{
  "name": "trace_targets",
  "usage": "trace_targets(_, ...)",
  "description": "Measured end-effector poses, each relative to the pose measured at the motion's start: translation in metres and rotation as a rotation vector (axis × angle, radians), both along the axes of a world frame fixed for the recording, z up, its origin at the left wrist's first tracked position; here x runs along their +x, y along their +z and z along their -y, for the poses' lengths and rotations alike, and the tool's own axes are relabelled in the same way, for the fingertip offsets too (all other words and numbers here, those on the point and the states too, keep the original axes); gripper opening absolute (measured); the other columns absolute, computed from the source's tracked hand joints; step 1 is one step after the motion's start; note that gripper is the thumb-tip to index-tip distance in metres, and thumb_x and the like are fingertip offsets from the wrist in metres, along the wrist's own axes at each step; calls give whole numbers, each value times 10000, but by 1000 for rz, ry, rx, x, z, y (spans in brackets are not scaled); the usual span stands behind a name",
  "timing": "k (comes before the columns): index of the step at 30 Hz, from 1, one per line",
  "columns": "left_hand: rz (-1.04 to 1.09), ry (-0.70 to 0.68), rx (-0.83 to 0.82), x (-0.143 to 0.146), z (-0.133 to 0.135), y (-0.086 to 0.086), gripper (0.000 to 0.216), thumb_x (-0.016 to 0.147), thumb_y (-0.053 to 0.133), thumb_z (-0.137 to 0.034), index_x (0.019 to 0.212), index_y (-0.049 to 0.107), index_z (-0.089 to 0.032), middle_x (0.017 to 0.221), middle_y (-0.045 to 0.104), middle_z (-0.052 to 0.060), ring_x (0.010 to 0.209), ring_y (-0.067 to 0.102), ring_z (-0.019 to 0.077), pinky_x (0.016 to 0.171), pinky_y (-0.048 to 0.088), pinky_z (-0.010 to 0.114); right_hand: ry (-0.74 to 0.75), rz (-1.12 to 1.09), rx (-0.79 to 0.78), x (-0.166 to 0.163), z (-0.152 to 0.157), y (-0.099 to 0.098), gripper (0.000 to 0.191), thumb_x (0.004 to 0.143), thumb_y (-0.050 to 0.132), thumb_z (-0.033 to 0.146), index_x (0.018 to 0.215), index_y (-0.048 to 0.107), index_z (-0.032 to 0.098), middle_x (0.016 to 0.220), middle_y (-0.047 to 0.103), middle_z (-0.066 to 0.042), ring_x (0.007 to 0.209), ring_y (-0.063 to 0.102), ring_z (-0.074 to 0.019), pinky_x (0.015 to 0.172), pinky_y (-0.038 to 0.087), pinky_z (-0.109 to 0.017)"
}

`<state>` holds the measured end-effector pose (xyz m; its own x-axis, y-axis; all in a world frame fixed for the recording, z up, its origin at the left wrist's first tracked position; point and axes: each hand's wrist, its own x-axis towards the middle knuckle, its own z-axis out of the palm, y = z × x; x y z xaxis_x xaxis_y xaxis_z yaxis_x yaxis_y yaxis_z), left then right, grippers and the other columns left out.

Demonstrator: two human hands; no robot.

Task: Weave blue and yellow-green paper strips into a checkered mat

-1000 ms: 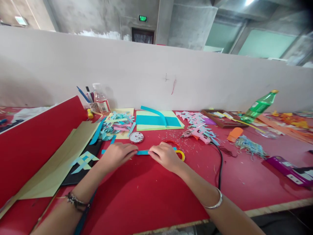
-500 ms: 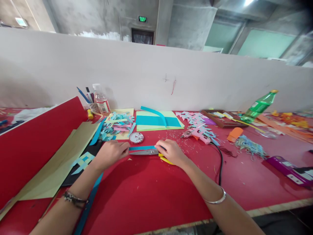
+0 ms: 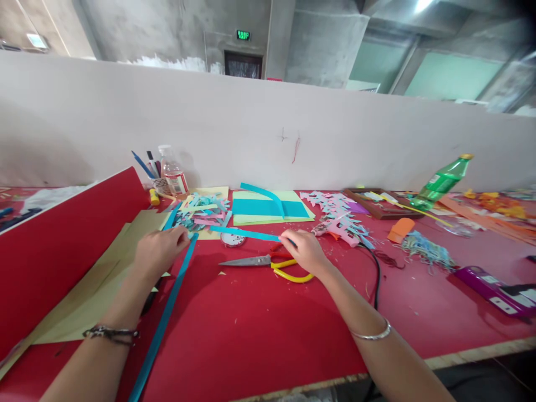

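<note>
My right hand (image 3: 305, 251) pinches one end of a short blue paper strip (image 3: 247, 233), which reaches out leftwards over the round white lid (image 3: 233, 237). My left hand (image 3: 162, 249) is closed, its fingertips at the top end of a long blue paper strip (image 3: 165, 318) that runs down toward the table's front edge. That grip is partly hidden by the hand. Below the right hand, scissors (image 3: 247, 261) with yellow and red handles lie on the red table, blades pointing left.
Paper scraps (image 3: 203, 209) are heaped behind the lid. Blue and pale-green sheets (image 3: 268, 207) lie at the back. A pink glue gun (image 3: 341, 230) with a black cable, a green bottle (image 3: 441, 183) and a purple power strip (image 3: 494, 290) are on the right.
My hands have moved apart, the left going left and the right slightly up. The short strip now has a free left end, and the scissors are more exposed.
</note>
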<state>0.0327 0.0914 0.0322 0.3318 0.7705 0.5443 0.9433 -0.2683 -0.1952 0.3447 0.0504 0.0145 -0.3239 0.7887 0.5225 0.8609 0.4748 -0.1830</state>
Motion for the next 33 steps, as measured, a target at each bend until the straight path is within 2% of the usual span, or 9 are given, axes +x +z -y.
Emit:
trace_targets(2, 64, -92, 106, 9, 4, -2, 220, 835, 369, -264, 838, 570, -176, 748, 638, 71, 697, 576, 195, 588, 376, 273, 35, 14, 19, -4, 1, -1, 248, 886, 364, 269, 763, 557, 172, 686, 626, -16, 604, 521, -120, 600, 307, -221)
trace_targets(4, 83, -293, 210, 25, 11, -5, 287, 839, 398, -311, 1021, 522, -127, 928, 619, 123, 891, 555, 226, 737, 395, 313, 110, 49, 41, -13, 4, -3, 249, 887, 368, 263, 753, 557, 173, 689, 632, -12, 600, 520, -119, 614, 310, -227)
trace_targets(7, -38, -568, 159, 54, 27, -9, 358, 840, 416, -342, 1129, 464, -136, 1002, 606, 118, 947, 536, 222, 824, 371, 344, 232, 99, 72, -31, 10, -5, 242, 890, 361, 236, 770, 559, 166, 696, 638, -16, 616, 537, -119, 632, 311, -236)
trace_targets(9, -65, -632, 111, 68, 36, -10, 314, 850, 406, -345, 1073, 503, -146, 949, 626, 97, 894, 554, 205, 831, 365, 344, 283, 125, 93, -40, 14, -4, 230, 888, 358, 215, 789, 558, 160, 692, 634, -21, 628, 545, -120, 638, 309, -241)
trace_targets(11, -72, -628, 60, 74, 41, -10, 211, 869, 373, -259, 916, 561, -175, 754, 639, 40, 725, 575, 162, 812, 367, 332, 302, 138, 108, -46, 17, -4, 220, 885, 356, 192, 794, 554, 156, 690, 630, -25, 628, 546, -118, 634, 303, -244)
trace_targets(13, -85, -624, 17, 73, 42, -10, 230, 868, 350, -177, 781, 563, -182, 600, 594, 2, 580, 545, 132, 750, 379, 307, 290, 150, 111, -47, 18, -4, 217, 882, 355, 174, 783, 548, 156, 682, 626, -24, 616, 542, -113, 625, 293, -245)
trace_targets(16, -152, -671, -14, 68, 39, -11, 231, 856, 350, -135, 742, 547, -173, 523, 554, -7, 482, 495, 126, 628, 372, 278, 255, 196, 113, -44, 16, -7, 219, 880, 360, 170, 757, 542, 160, 650, 612, -11, 595, 533, -109, 609, 274, -247)
trace_targets(23, -192, -607, 7, 58, 29, -14, 230, 836, 354, -98, 730, 544, -175, 521, 565, -13, 447, 468, 124, 563, 333, 263, 128, 295, 126, -20, 4, -6, 176, 866, 401, 154, 750, 533, 160, 625, 601, 4, 587, 521, -112, 594, 251, -244)
trace_targets(33, -223, -460, 111, 48, 23, -14, 264, 805, 352, -92, 756, 589, -196, 443, 527, -16, 453, 495, 135, 539, 335, 248, -190, 301, 258, 0, -4, 0, 277, 885, 348, 178, 691, 545, 156, 510, 562, -22, 501, 480, -127, 563, 224, -263)
